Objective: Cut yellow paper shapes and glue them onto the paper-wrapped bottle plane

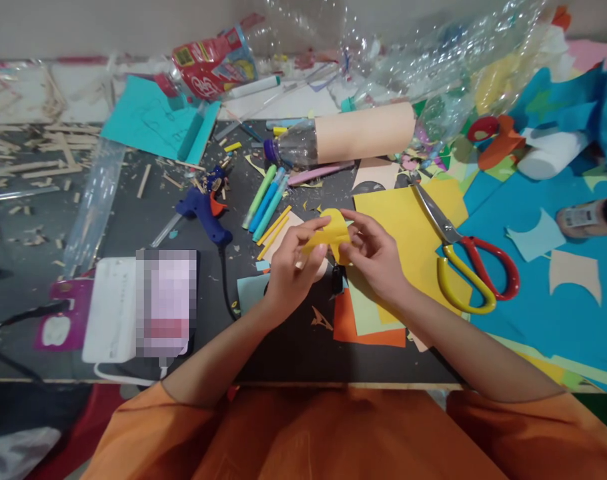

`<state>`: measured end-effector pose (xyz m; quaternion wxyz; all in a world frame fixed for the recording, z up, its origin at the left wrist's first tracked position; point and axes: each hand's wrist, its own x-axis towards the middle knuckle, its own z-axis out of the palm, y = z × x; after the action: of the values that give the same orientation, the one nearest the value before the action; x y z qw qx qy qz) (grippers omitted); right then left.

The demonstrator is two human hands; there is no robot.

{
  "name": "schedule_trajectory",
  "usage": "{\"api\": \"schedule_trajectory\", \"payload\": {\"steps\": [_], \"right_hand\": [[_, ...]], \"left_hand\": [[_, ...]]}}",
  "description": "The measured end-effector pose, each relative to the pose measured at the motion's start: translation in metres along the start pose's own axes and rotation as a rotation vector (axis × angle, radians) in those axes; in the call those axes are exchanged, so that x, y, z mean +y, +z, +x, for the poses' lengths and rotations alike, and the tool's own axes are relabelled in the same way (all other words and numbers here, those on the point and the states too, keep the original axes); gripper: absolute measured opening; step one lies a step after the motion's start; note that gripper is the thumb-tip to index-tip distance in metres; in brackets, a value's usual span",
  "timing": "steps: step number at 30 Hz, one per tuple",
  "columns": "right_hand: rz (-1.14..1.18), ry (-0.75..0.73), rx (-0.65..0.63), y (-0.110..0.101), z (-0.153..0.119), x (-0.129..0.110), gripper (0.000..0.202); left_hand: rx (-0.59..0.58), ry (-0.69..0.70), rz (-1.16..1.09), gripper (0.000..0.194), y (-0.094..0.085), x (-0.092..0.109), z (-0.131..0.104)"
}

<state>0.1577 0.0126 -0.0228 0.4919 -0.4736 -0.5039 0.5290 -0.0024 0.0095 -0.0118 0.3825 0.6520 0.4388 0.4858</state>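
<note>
Between my two hands is a small curved piece of yellow paper [335,229], held up over the dark table. My left hand [294,265] pinches its left side, thumb and fingers closed on it. On the other side, the fingers of my right hand [373,252] grip the right edge. Under my right hand lies a larger sheet of yellow paper [398,217], with orange paper [368,323] showing below it. Scissors [451,233] with one red and one yellow handle rest on that sheet, to the right of my right hand.
A blue glue gun [203,212] with a black cord lies left of my hands, near several markers [266,203]. A paper-wrapped bottle [366,132] lies behind them. Blue paper [538,320] covers the right side; a white power bank [109,310] sits at left.
</note>
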Motion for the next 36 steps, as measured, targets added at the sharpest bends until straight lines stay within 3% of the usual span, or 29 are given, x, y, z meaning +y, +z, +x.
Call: {"api": "schedule_trajectory", "payload": {"steps": [5, 10, 12, 15, 19, 21, 28, 32, 36], "right_hand": [[0.04, 0.005, -0.056, 0.004, -0.006, 0.001, 0.051], [-0.011, -0.076, 0.013, 0.005, -0.005, -0.002, 0.012], [-0.042, -0.079, 0.08, 0.003, -0.003, -0.005, 0.005], [-0.058, -0.084, 0.144, 0.001, -0.002, -0.008, 0.009], [-0.008, -0.1, 0.104, 0.001, -0.004, -0.009, 0.018], [-0.005, -0.083, 0.096, 0.002, -0.005, -0.008, 0.021], [0.009, -0.045, 0.093, 0.005, -0.003, -0.004, 0.027], [0.084, 0.027, 0.038, 0.007, -0.003, -0.002, 0.044], [0.103, 0.086, -0.024, 0.007, -0.002, -0.004, 0.046]], "left_hand": [[-0.096, -0.024, -0.073, 0.019, -0.003, 0.002, -0.003], [-0.054, -0.027, -0.056, 0.021, -0.005, 0.0, -0.001], [-0.009, -0.05, -0.018, 0.026, -0.004, 0.002, 0.001], [0.048, -0.127, 0.034, 0.032, 0.0, 0.005, 0.003], [-0.014, -0.446, -0.096, 0.033, 0.005, 0.007, 0.001], [-0.039, -0.528, -0.156, 0.034, 0.007, 0.007, 0.0], [-0.139, -0.385, -0.037, 0.03, 0.006, 0.011, 0.001], [-0.074, -0.454, -0.161, 0.024, 0.005, 0.008, 0.006], [-0.038, -0.574, -0.239, 0.027, 0.007, 0.0, 0.01]]}}
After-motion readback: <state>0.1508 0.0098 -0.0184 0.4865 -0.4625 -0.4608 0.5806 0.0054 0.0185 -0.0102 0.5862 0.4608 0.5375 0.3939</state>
